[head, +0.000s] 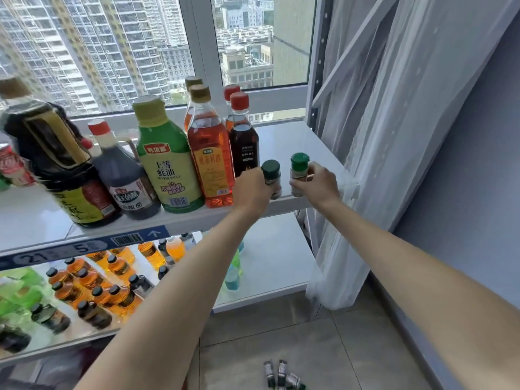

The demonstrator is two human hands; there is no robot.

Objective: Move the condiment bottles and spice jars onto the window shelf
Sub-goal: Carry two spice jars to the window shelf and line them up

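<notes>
My left hand (pixel 251 190) grips a small spice jar with a dark green cap (pixel 271 175) at the front edge of the white window shelf (pixel 287 142). My right hand (pixel 318 184) holds a second spice jar with a brighter green cap (pixel 299 171) just to its right, also on or just above the shelf. Left of them stand condiment bottles: a dark sauce bottle with a red cap (pixel 243 136), an amber bottle (pixel 209 153), a green oyster sauce bottle (pixel 166 159), a dark vinegar jug (pixel 123 175) and a large soy sauce jug (pixel 56 159).
Several more spice jars (pixel 281 374) lie on the tiled floor below. The lower shelf (pixel 270 266) holds many small amber and dark bottles (pixel 92 285). A white curtain (pixel 380 136) hangs at the shelf's right end. The shelf's right part behind the jars is bare.
</notes>
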